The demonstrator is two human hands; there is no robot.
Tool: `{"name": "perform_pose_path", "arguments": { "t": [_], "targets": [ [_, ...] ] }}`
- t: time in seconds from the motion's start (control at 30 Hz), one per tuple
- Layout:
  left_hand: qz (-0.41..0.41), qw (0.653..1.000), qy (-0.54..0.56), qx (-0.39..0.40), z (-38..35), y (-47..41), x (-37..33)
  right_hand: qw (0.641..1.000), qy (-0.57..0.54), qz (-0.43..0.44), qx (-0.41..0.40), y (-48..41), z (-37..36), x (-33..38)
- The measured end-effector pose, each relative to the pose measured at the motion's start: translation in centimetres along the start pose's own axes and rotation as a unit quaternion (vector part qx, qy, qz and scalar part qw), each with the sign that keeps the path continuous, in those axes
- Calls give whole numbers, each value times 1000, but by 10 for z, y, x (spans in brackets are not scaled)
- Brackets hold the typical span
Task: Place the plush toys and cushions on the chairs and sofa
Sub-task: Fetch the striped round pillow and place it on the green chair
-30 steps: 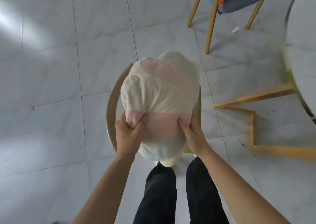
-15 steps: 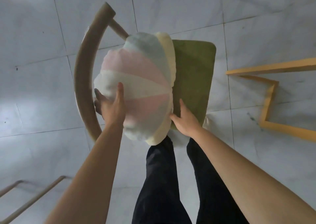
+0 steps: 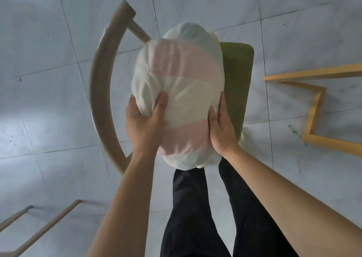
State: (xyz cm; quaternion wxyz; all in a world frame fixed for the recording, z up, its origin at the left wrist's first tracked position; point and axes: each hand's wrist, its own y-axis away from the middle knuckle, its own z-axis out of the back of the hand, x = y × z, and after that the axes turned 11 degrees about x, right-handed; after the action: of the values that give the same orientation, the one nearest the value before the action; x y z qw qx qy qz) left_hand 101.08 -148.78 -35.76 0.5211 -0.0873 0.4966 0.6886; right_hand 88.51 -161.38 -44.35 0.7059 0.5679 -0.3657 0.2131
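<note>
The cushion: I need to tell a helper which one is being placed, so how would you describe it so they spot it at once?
Look at the chair with the curved wooden backrest and green seat in the middle of the tiled floor. Over that seat, the left hand and right hand grip a round, puffy cushion. It is the only soft thing here, with pale pink, cream and light blue wedges.

The cushion (image 3: 180, 92) sits over the chair (image 3: 100, 84), covering most of the seat (image 3: 238, 76), which shows only to the cushion's right. The chair's curved back lies to the cushion's left. The left hand (image 3: 145, 123) grips the cushion's near left edge; the right hand (image 3: 220, 127) presses its near right edge. The person's legs (image 3: 205, 213) stand below, nearer the camera. A frame (image 3: 313, 103) lies on the floor (image 3: 49, 41) well right of the chair.
</note>
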Motion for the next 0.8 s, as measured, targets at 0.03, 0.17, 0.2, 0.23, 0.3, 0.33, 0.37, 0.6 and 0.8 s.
{"name": "perform_pose_path", "arguments": {
  "t": [0.03,0.17,0.2,0.23,0.3,0.33,0.37,0.6,0.8],
  "targets": [
    [-16,999,-16,-32,4,2,0,1000,-2,16,-2,2,-4,2],
    [-17,990,-65,-122,24,-3,8,997,16,9,74,-20,-32,3],
    [-22,988,-76,-135,29,-5,12,992,39,-15,118,-31,-38,6],
    [-37,985,-88,-142,33,-8,16,983,73,-44,166,-43,-43,9],
    [-87,976,-147,-134,40,-14,23,958,150,-87,229,-63,-44,16],
    [-110,967,-200,-114,42,-17,28,952,176,-87,235,-71,-42,20],
    [-127,955,-254,-86,42,-20,33,953,187,-80,223,-75,-38,24],
    [-98,963,-245,-49,19,-21,52,990,139,13,12,-57,-19,33],
    [-109,953,-280,-34,12,-30,65,955,225,146,-127,-109,-51,55]
  ]
}}
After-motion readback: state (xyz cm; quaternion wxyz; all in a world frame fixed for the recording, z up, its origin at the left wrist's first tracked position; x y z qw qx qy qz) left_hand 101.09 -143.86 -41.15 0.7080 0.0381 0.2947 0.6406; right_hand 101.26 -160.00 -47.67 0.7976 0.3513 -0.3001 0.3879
